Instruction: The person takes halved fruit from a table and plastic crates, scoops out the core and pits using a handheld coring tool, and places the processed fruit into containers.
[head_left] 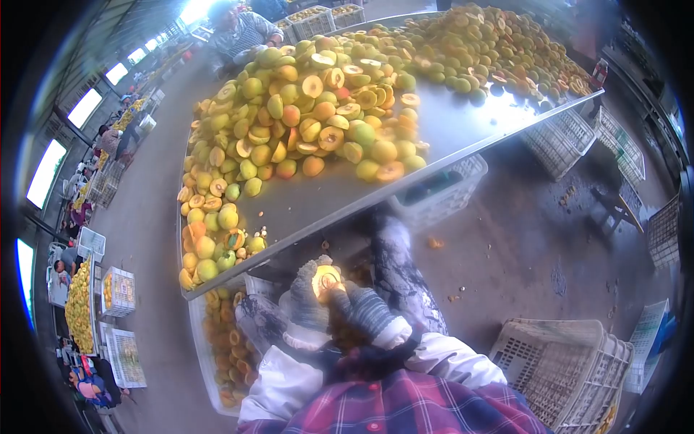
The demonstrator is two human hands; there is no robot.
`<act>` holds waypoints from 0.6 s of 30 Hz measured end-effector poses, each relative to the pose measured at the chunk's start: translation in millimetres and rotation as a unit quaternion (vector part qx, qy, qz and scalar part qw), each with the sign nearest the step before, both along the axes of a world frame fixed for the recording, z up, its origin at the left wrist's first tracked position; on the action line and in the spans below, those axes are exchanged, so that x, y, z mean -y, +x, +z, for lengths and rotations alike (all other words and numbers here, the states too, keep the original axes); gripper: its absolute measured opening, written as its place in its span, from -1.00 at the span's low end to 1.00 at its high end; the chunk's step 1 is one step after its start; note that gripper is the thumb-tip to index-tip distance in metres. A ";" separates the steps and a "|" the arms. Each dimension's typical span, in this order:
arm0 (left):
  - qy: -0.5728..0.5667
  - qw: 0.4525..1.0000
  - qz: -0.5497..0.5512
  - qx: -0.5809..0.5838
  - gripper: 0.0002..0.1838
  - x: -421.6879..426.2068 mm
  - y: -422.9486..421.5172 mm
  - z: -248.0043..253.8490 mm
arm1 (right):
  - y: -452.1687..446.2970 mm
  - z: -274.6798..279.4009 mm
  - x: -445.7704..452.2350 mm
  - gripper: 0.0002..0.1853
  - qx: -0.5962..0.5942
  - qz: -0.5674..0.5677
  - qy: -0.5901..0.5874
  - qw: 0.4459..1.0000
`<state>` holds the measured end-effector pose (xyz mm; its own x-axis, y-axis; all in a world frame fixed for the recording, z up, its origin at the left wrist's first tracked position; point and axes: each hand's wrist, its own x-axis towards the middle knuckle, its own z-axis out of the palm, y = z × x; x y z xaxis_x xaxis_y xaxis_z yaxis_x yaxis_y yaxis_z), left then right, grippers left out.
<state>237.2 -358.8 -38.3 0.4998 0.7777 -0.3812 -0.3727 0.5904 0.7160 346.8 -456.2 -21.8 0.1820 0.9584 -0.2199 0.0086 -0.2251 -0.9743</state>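
Both my hands wear grey knitted gloves and meet above my lap, in front of the metal table's near edge. A halved yellow fruit (327, 281), its cut face up with the pit area showing, is held in my left hand (307, 304), whose fingers wrap round it. My right hand (366, 309) is closed at the fruit's right side, fingertips against it; whether a tool is in it I cannot make out. Beyond the hands, a large heap of whole and halved yellow-green fruit (289, 123) covers the left part of the metal table (303, 210).
Below the table's left corner, a crate (206, 354) holds cut fruit. A white crate (441, 192) stands under the table edge. Another crate (564, 369) is at my right. A person (238, 36) is across the table; more people and crates line the far left.
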 end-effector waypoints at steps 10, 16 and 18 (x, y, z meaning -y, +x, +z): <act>0.605 0.759 0.175 -0.164 -0.58 29.0 7.6 -19.5 | -6.0 -2.1 10.0 -0.39 0.067 0.086 0.059 0.992; 0.427 0.868 0.042 -0.251 -0.63 21.6 0.5 -15.0 | -22.8 -23.1 10.4 -0.76 0.249 -0.062 0.228 0.939; 0.470 0.850 0.187 -0.145 -0.71 38.9 20.2 -8.5 | -22.0 -27.0 13.5 -0.74 0.215 -0.034 0.216 0.952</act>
